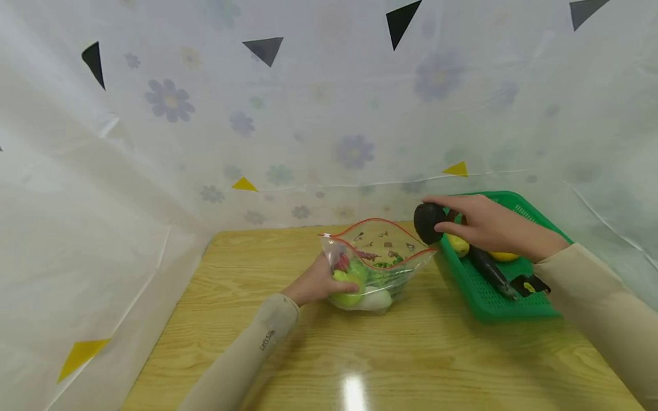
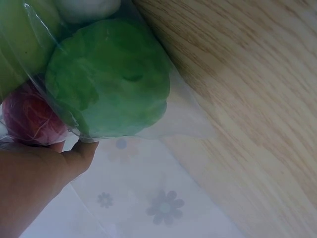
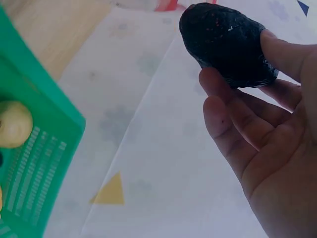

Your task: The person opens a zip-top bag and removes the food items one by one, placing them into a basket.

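Note:
With its thumb across the front, my left hand (image 1: 316, 281) grips the left side of a clear zip bag (image 1: 411, 273) with a red seal. Its mouth gapes, and vegetables show inside: a leafy green head (image 2: 109, 79), a dark red round one (image 2: 32, 116), a light green one (image 1: 345, 290) and a white one (image 1: 376, 299). My right hand (image 1: 485, 222) pinches a black, bumpy avocado (image 1: 428, 222) between thumb and fingers. The avocado is held up near the bag's right corner, above the basket's left edge.
On the right of the wooden table (image 1: 319, 365) stands a green plastic basket (image 1: 483, 312). In it lie a long dark eggplant (image 1: 488, 269), a pale yellow round item (image 1: 457, 245) and another yellow item (image 1: 504, 257), partly hidden by my right arm. A flowered sheet (image 1: 308, 125) hangs behind.

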`<state>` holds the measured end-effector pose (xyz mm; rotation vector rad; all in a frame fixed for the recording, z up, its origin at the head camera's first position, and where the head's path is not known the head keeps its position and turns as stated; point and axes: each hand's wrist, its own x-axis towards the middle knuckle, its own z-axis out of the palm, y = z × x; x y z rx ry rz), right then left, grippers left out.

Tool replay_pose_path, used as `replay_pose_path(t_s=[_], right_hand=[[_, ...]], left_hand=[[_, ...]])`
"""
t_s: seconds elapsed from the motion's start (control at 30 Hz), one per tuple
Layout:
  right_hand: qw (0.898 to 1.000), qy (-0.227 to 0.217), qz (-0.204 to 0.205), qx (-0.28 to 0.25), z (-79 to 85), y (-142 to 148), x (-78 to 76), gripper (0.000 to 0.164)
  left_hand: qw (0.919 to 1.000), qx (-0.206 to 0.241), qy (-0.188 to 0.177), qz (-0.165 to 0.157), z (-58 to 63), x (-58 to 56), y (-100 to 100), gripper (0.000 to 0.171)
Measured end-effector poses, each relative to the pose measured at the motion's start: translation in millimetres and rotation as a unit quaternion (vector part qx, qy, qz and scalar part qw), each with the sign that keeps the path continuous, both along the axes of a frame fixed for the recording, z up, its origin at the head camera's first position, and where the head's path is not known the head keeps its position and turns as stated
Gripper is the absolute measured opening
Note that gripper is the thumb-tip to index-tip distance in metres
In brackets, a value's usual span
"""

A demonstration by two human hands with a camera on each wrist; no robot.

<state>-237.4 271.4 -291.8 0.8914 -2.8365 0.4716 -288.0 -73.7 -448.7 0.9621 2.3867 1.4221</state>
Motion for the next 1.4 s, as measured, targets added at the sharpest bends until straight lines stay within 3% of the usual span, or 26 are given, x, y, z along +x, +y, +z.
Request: replay_pose_path(t_s=[0.13, 0.3, 0.53, 0.67, 0.87, 1.23, 1.4], right_hand=[[0.999, 0.007, -0.022, 0.028, -5.3, 21.2, 3.3, 0.055], [0.995, -0.018, -0.046, 0.085, -20.2, 52.2, 4.8, 0.054], [0.983, -0.136, -0.080, 0.091, -45.5, 86.7, -1.7, 0.055], [0.981, -0.152, -0.069, 0.101, -64.2, 98.6, -11.0, 0.056], [0.978, -0.160, -0.050, 0.121, -81.3, 99.6, -16.9, 0.051], [0.978, -0.166, -0.023, 0.123, -84.7, 92.8, -13.4, 0.035], [0.980, -0.166, -0.013, 0.111, -81.8, 87.6, -9.9, 0.033]], left_hand=[[1.0000, 0.005, -0.004, -0.004, -0.1, -0.1, 3.2, 0.079], [0.9998, 0.011, -0.012, -0.012, 0.3, -0.3, 6.5, 0.078], [0.9999, 0.007, -0.005, -0.008, 1.5, 1.3, 4.3, 0.074], [0.9999, 0.000, -0.010, 0.004, 0.9, 3.2, 1.8, 0.077], [0.9998, -0.009, -0.011, 0.015, -1.1, 6.2, -0.6, 0.077], [0.9998, 0.012, -0.012, 0.005, -0.2, 6.6, -1.1, 0.076], [0.9996, 0.021, -0.017, -0.005, 16.1, 17.9, -1.4, 0.073]])
